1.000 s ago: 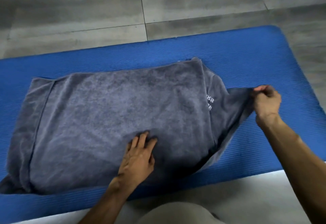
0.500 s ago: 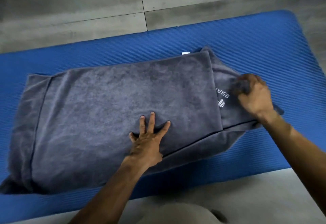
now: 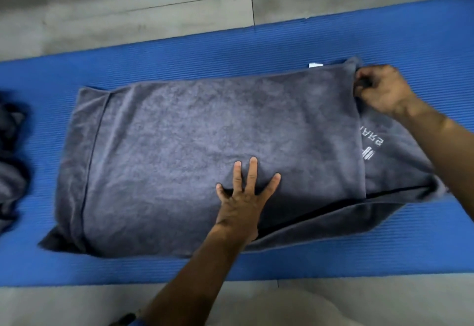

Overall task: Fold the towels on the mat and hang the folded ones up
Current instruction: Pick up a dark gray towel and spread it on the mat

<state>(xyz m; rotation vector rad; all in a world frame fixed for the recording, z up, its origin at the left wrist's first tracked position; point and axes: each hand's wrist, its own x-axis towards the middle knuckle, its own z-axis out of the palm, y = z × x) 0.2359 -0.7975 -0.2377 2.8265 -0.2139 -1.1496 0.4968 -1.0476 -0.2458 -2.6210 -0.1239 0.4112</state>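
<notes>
Grey towel (image 3: 205,151) lies folded across the blue mat (image 3: 230,51). Left hand (image 3: 243,197) presses it flat at 6 o'clock, fingers spread; right hand (image 3: 382,89) pinches its 2 o'clock corner.

grey tiled floor (image 3: 154,5) with dark grout lines; a paler floor strip (image 3: 77,305) nearest the camera.

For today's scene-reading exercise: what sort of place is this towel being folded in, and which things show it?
Probably an indoor room with a bare floor, used as a makeshift folding spot: grey floor tiles, a blue ribbed mat laid on them, and a grey towel spread on it.
</notes>
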